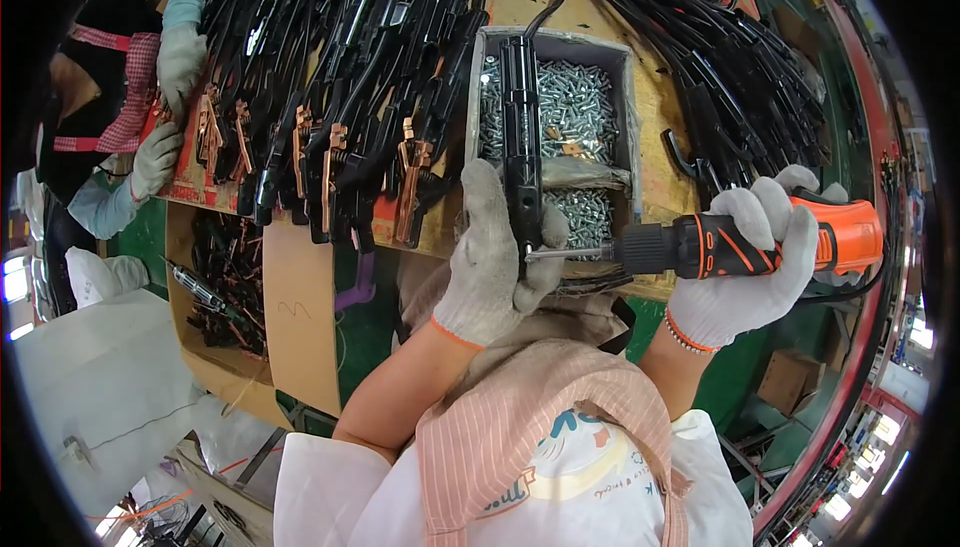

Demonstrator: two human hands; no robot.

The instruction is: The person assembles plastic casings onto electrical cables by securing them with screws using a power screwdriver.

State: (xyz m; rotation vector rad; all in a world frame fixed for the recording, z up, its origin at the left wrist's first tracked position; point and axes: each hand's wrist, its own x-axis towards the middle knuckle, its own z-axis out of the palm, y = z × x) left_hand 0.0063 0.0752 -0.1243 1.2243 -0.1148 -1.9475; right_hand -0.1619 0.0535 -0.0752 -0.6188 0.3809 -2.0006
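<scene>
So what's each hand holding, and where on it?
Left hand clasps the black clamp handle near its lower end; right hand wraps the orange-and-black electric screwdriver around its body.

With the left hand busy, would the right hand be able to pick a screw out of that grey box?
Probably not as things stand: the right hand is wrapped around the orange-and-black electric screwdriver. The box of screws lies open and near, so only the tool is in the way.

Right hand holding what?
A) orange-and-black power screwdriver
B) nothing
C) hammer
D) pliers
A: the gloved right hand grips an orange-and-black power screwdriver, its bit against the black clamp that the left hand holds over the screw box.
</scene>
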